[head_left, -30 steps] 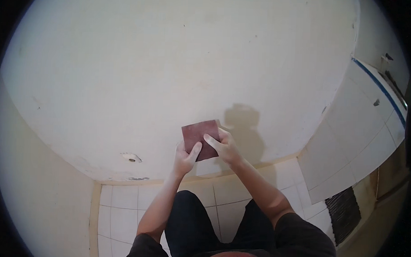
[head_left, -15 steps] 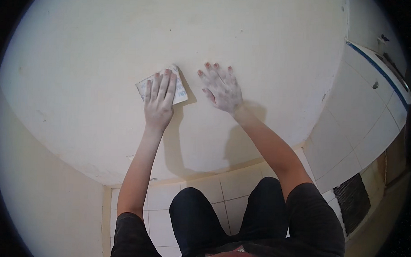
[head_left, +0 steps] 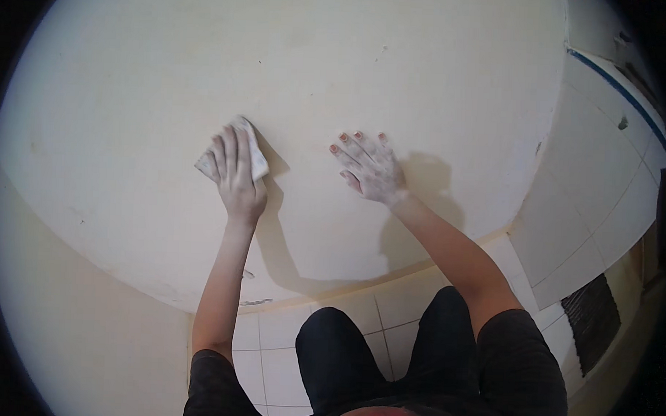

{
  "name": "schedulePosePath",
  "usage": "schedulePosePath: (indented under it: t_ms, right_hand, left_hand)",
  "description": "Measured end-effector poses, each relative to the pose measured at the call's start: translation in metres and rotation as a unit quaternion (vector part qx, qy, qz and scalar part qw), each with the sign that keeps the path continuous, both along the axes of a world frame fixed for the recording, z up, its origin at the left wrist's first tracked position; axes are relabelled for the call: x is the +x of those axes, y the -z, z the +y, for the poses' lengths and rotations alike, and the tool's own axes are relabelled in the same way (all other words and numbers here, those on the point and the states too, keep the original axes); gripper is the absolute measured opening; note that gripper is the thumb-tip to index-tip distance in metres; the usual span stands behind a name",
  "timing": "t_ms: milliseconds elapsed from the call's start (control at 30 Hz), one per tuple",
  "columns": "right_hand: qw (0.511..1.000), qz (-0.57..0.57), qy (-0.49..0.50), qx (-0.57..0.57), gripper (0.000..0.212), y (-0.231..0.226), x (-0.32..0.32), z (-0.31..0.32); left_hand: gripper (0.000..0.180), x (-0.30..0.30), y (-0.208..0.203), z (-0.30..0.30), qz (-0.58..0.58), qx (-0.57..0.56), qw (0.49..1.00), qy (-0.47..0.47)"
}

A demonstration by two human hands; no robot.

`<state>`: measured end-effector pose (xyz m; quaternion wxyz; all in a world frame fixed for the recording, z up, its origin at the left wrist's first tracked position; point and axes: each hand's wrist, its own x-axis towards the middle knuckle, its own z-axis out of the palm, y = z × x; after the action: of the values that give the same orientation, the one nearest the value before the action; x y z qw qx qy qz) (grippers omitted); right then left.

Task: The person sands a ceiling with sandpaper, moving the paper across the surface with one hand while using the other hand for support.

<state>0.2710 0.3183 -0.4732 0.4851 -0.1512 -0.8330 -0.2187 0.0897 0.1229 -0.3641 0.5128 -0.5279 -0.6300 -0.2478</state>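
My left hand (head_left: 238,186) presses a folded sheet of sandpaper (head_left: 258,160) against the pale wall (head_left: 315,83). Its fingers lie over the sheet, whose whitish, printed backing shows around them; one corner sticks out to the left and the right edge lifts a little. To the right, my right hand (head_left: 374,173) rests on the same wall with its fingers spread and nothing in them. White dust coats both hands, most thickly the right one. The sheet's underside is hidden against the wall.
White floor tiles (head_left: 283,375) and my knees (head_left: 335,347) are below the wall. At the right stands a tiled side surface (head_left: 568,194) with a blue edge strip (head_left: 616,89). A dark ribbed mat (head_left: 593,320) is at lower right. Another wall (head_left: 87,317) meets at the left.
My left hand has shifted left and slightly down with the sandpaper, which is now more bunched under the fingers. My right hand has slid down and to the right. The view has shifted slightly.
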Motion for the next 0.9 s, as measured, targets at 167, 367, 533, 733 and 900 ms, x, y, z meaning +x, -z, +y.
schedulePosePath:
  t_ms: [167,367,533,733,900]
  right_hand:
    - [1.000,0.006,0.001,0.004,0.062,0.003,-0.005,0.003]
    - [1.000,-0.002,-0.008,-0.009,0.061,0.000,-0.004,0.000]
    - [1.000,0.009,-0.024,-0.008,0.060,0.003,-0.002,0.001]
    - [0.999,0.012,-0.029,-0.009,0.059,0.009,-0.003,0.002]
    - [1.000,0.010,-0.026,-0.008,0.060,0.005,-0.002,0.000]
  left_hand:
    - [0.064,0.017,0.016,0.025,0.014,-0.046,0.999,0.013]
    - [0.064,-0.003,0.086,-0.001,0.114,-0.226,0.967,0.033]
    - [0.061,-0.036,0.054,-0.019,0.113,-0.165,0.979,-0.024]
    - [0.066,-0.007,0.066,0.010,0.044,-0.129,0.990,-0.046]
    - [0.072,-0.007,0.102,-0.006,0.103,-0.324,0.933,0.116]
